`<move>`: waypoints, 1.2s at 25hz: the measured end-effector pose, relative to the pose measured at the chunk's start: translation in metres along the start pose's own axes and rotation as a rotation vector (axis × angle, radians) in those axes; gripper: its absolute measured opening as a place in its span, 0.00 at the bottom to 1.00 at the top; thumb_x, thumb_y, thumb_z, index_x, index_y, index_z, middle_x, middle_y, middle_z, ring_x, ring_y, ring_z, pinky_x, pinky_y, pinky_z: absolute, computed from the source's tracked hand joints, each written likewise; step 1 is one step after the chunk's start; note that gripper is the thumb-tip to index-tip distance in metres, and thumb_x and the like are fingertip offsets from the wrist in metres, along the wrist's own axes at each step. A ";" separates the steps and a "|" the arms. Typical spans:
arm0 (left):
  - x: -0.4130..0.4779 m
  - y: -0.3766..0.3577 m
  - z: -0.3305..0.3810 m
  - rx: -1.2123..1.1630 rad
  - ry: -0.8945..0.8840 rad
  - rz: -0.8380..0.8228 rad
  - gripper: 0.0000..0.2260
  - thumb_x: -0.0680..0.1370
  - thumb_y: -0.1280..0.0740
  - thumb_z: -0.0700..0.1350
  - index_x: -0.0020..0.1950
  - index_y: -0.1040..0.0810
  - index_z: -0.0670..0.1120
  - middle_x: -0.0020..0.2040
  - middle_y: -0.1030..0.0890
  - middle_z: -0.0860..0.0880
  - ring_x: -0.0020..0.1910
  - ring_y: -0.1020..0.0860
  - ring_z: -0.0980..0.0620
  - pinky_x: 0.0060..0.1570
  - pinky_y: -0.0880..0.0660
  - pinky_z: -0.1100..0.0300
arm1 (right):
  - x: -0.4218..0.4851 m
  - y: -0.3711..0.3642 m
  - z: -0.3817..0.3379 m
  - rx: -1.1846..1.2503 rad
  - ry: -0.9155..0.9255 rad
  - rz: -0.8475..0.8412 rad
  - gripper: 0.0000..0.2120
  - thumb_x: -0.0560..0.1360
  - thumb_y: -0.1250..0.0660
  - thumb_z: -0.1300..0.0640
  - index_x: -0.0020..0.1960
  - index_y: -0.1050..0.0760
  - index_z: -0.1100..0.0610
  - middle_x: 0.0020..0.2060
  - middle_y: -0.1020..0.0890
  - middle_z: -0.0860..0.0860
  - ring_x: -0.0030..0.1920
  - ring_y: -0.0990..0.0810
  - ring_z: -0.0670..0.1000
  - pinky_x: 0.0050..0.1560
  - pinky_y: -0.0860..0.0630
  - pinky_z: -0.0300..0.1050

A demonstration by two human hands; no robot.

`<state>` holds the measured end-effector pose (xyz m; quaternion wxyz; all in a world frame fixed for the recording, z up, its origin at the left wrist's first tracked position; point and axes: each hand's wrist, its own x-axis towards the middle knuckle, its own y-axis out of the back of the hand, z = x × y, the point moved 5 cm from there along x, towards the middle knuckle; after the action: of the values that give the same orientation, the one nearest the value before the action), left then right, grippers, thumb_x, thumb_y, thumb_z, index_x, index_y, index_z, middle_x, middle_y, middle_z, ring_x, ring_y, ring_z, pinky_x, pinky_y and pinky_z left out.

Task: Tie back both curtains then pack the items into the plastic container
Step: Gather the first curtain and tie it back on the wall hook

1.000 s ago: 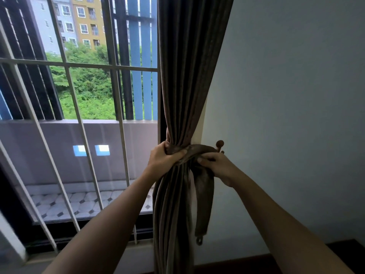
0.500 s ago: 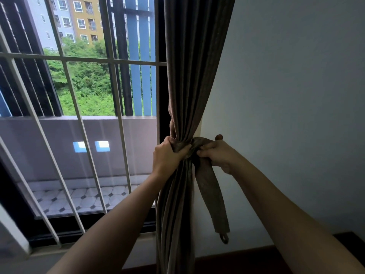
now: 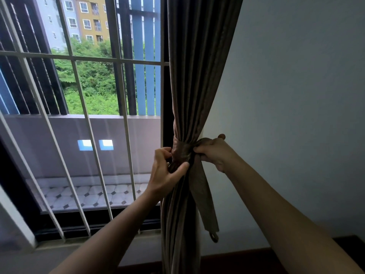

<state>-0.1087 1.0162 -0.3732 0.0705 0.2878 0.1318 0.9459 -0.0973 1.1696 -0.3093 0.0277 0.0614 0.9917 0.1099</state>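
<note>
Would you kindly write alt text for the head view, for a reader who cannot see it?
A fabric tieback is wrapped around a gathered brown curtain beside a barred window; the left hand grips the curtain at the band and the right hand holds the tieback near the wall. The tieback's loose end, tipped with a ring, hangs down.

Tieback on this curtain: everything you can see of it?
The tieback is a flat band of brown fabric matching the curtain. It wraps round the gathered curtain; one tail hangs loose on the wall side, ending in a small ring. The left hand pinches the wrap; the right hand grips it nearer the wall.
</note>
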 end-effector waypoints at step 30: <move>0.054 0.052 -0.009 -0.216 0.251 -0.453 0.16 0.73 0.39 0.41 0.59 0.22 0.45 0.51 0.17 0.53 0.48 0.20 0.55 0.47 0.25 0.68 | -0.012 -0.020 0.019 -0.258 0.169 0.225 0.12 0.78 0.42 0.63 0.56 0.22 0.60 0.46 0.19 0.55 0.38 0.25 0.46 0.33 0.33 0.32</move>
<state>-0.1614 0.9757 -0.3371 0.2936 0.1223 0.0990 0.9429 -0.0868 1.1532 -0.3315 -0.0603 0.1583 0.9551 0.2431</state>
